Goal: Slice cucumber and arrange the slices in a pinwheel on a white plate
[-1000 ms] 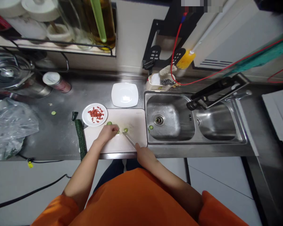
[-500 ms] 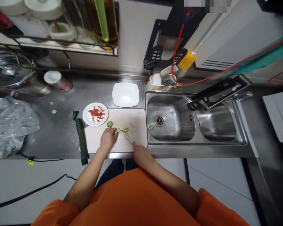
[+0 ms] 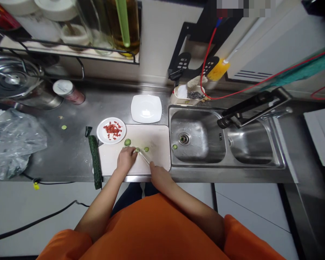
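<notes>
On the pale cutting board (image 3: pixel 159 137), my left hand (image 3: pixel 126 159) is closed with its fingertips at a small cucumber slice (image 3: pixel 137 149). My right hand (image 3: pixel 160 177) grips a knife (image 3: pixel 144 157), whose tip reaches that same slice. Another cucumber slice (image 3: pixel 146 149) lies just right of the blade, and a bigger cucumber piece (image 3: pixel 127 142) sits above my left hand. Along the board's left edge rests a long dark green cucumber (image 3: pixel 95 162), with its cut-off end (image 3: pixel 88 131) above it. The knife handle is mostly hidden in my right fist.
A white plate of red goji berries (image 3: pixel 99 135) overlaps the board's upper left corner. Behind the board stands a square white plate (image 3: pixel 146 108). To the right is a steel sink (image 3: pixel 203 133) with a cucumber slice (image 3: pixel 174 147) in it. A plastic bag (image 3: pixel 16 141) lies far left.
The view has shifted slightly. The knife tip and my left fingers stay at the small slice, and my right hand has moved a little left relative to the board.
</notes>
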A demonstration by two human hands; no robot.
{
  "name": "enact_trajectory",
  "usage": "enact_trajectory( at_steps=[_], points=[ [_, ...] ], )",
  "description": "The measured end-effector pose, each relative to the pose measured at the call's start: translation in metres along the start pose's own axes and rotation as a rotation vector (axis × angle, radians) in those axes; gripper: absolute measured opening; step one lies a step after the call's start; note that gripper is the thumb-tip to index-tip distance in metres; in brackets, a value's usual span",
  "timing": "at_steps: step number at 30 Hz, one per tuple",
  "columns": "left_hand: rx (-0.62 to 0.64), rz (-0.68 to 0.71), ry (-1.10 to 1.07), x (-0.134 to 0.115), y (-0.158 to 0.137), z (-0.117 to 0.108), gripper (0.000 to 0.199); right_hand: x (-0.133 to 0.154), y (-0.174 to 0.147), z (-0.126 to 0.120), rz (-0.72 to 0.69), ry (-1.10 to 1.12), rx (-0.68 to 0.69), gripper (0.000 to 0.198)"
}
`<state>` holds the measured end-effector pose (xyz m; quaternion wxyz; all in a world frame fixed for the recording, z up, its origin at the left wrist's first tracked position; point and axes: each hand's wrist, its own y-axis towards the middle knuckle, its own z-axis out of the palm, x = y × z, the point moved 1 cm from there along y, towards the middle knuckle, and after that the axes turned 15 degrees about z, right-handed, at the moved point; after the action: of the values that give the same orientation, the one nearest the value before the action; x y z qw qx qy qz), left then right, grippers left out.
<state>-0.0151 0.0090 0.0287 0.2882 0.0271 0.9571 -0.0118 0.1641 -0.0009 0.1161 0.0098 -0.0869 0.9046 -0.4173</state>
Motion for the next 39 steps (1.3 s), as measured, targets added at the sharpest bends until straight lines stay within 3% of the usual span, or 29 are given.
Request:
enact_trajectory(
  at_steps=[17,24,32,39],
  points=[
    [0.043,-0.061,-0.031,-0.003,0.009,-0.005,0.009,-0.005,0.003,0.007,0.018,0.054,0.042,0.042],
    [0.038,-0.116,-0.176,-0.007,0.009,-0.006,0.006,-0.019,-0.007,0.015,0.08,0.039,0.079,0.047],
    [-0.117,-0.468,-0.273,0.029,-0.01,-0.029,0.021,-0.026,-0.007,0.015,0.059,0.015,0.042,0.043],
    [-0.138,-0.42,-0.157,0.038,-0.014,-0.035,0.023,-0.026,-0.009,0.01,0.08,0.013,0.054,0.041]
  ],
)
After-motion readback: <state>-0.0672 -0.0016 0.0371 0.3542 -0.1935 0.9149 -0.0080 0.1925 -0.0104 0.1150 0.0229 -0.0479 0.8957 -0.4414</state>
